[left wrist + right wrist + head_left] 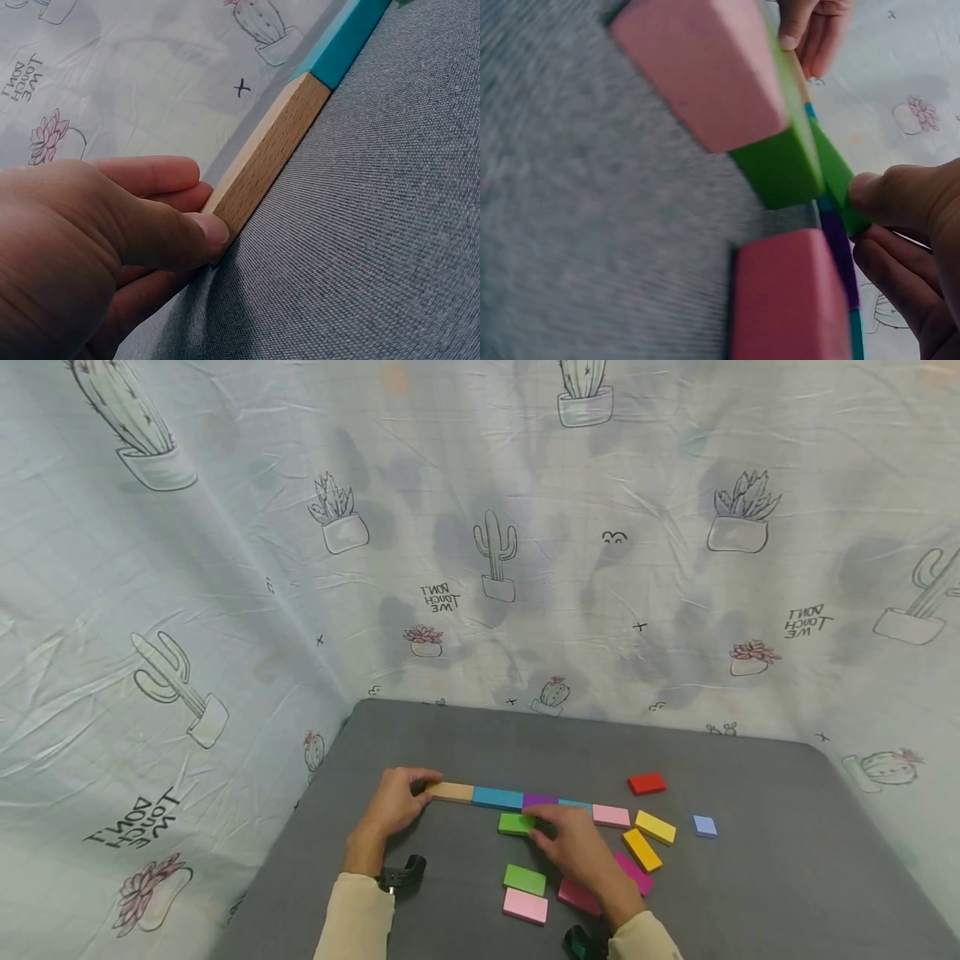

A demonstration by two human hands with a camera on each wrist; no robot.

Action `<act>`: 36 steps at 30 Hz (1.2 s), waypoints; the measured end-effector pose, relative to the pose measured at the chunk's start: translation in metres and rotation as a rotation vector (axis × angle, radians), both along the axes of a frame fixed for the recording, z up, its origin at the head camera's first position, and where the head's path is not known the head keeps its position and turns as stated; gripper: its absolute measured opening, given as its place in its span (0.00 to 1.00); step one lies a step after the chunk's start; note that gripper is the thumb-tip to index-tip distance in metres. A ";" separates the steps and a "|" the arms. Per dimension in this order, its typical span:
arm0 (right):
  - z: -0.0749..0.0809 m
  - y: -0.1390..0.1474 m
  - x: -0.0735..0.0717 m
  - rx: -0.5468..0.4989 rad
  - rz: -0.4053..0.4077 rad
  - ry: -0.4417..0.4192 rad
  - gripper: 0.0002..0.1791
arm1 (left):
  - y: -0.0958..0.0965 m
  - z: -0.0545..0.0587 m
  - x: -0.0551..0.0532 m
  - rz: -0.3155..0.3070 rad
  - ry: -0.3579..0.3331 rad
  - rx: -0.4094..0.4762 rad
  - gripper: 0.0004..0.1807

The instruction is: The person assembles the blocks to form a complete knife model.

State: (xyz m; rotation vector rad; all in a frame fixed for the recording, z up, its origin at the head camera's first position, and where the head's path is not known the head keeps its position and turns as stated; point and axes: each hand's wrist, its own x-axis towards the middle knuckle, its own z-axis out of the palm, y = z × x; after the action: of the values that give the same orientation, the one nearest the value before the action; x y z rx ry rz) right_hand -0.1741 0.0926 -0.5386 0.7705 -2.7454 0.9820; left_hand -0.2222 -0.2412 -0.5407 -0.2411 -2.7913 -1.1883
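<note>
A row of flat blocks runs across the grey table: a plain wooden block (452,792), a blue block (497,798), a purple block (540,800), a second blue block and a pink block (611,816). At the row's left end my left hand (395,797) pinches the wooden block, thumb on its near side in the left wrist view. My right hand (573,843) holds a green block (513,824) by its right end, just on the near side of the row. In the right wrist view, thumb and fingers pinch that green block (831,161).
Nearer me lie another green block (525,879), a light pink block (525,907) and a dark pink block (579,897). Right of my right hand are a magenta block (634,873), two yellow blocks (655,827), a red block (647,784) and a pale blue piece (705,827). Printed cloth (525,652) hangs behind.
</note>
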 end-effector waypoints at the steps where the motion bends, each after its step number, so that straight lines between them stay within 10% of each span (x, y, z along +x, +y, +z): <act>1: -0.001 -0.001 0.000 0.011 0.001 -0.006 0.19 | 0.000 0.000 0.000 0.001 0.002 -0.002 0.17; 36: -0.002 -0.017 -0.005 0.042 -0.026 0.062 0.16 | 0.000 0.000 0.001 -0.007 0.002 0.014 0.17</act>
State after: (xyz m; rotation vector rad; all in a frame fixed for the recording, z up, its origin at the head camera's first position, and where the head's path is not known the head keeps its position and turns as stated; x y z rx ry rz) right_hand -0.1791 0.0753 -0.5404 0.7568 -2.7242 0.8827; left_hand -0.2214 -0.2417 -0.5404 -0.2508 -2.7819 -1.2083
